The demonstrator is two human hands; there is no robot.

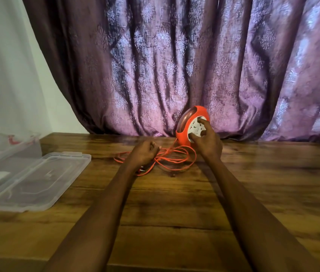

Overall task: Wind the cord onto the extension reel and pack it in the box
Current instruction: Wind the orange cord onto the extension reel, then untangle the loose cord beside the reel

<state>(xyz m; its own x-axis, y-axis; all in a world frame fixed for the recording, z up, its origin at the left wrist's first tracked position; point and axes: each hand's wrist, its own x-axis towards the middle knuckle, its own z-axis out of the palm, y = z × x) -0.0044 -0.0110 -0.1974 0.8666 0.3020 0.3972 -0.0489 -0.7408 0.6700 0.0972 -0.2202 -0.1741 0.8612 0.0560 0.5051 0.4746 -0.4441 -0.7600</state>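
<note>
At about nine o'clock on the brown wood-grain table (175, 209) lies a clear plastic lid (37, 181), flat, with the clear plastic box (4, 148) just behind it at the table's left edge; a white piece shows through the plastic, too blurred to name. Nearer the centre, the left hand (144, 153) hovers low over the thin orange cord (176, 157), fingers curled with the cord running at its fingertips; whether it actually pinches the cord I cannot tell. The cord sprawls in loose, tangled loops on the wood between the two hands, one strand rising toward the reel. At about twelve o'clock, near the table's far edge, stands the round orange plastic extension reel (189, 124), upright on its rim and tilted slightly, with a white socket face turned toward the camera. The right hand (207, 141) grips that white face, fingers spread and bent around it. Behind hangs a purple patterned curtain (194, 61).
</note>
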